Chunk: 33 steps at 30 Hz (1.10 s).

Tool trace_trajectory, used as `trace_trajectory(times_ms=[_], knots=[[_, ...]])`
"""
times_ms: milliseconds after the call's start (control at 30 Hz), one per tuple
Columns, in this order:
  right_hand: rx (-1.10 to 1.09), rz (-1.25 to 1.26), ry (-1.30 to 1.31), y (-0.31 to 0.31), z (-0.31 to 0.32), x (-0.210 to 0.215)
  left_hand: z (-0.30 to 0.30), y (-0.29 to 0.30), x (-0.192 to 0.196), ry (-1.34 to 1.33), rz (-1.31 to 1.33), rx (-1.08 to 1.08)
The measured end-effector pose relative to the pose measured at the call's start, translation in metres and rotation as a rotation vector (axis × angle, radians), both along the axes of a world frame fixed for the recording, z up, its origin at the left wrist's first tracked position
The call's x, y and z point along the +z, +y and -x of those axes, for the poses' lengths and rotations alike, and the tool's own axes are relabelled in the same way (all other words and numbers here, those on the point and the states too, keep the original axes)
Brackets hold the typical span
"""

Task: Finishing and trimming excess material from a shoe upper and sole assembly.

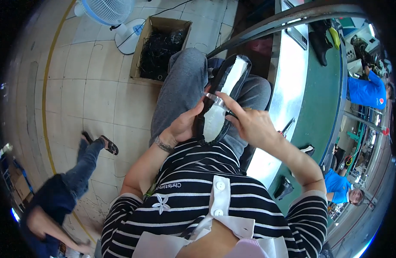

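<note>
Striped shirt (pixel 189 161) cloth lies nearest, at six o'clock. Toward twelve, a black shoe (pixel 229 84) rests on the lap, pale underside up, long axis running seven to one o'clock; which end is the toe I cannot tell. Left hand (pixel 184 125), half curled, grips its nine-o'clock edge; right hand (pixel 254 124), fingers bent, holds a shiny metal tool (pixel 216 99) across its middle.

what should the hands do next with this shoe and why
Probably a short stroke of the metal tool toward the black edge, with the left hand bracing the shoe. The right hand already holds the tool across the middle of the pale underside, which faces up, and that edge looks uneven. The tool's exact working end is hard to make out.
</note>
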State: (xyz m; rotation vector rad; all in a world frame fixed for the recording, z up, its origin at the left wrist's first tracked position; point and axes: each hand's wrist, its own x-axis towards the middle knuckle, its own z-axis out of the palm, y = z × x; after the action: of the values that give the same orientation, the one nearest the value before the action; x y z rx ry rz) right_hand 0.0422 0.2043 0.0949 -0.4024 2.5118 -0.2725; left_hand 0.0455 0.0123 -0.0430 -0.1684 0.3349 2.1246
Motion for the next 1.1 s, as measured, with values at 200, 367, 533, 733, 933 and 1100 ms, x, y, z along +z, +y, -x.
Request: trace_trajectory(times_ms=[200, 367, 533, 733, 933, 1100], knots=[[-0.086, 0.224, 0.215, 0.008, -0.006, 0.000, -0.008, 0.014, 0.010, 0.285, 0.382, 0.092], [0.003, -0.053, -0.036, 0.001, 0.008, 0.018, -0.008, 0.013, 0.016, 0.312, 0.478, 0.080], [0.081, 0.200, 0.248, -0.004, -0.018, 0.002, -0.003, 0.006, 0.009, 0.452, 0.370, -0.010], [0.222, 0.209, 0.228, -0.015, -0.035, 0.016, -0.008, -0.005, -0.035, 0.772, 0.346, 0.028], [0.114, -0.137, -0.064, -0.023, -0.039, 0.012, -0.007, 0.003, -0.006, 1.086, 0.688, -0.056], [0.237, 0.312, 0.206, -0.017, -0.047, 0.015, -0.024, 0.010, -0.045, 1.064, 0.624, 0.259]])
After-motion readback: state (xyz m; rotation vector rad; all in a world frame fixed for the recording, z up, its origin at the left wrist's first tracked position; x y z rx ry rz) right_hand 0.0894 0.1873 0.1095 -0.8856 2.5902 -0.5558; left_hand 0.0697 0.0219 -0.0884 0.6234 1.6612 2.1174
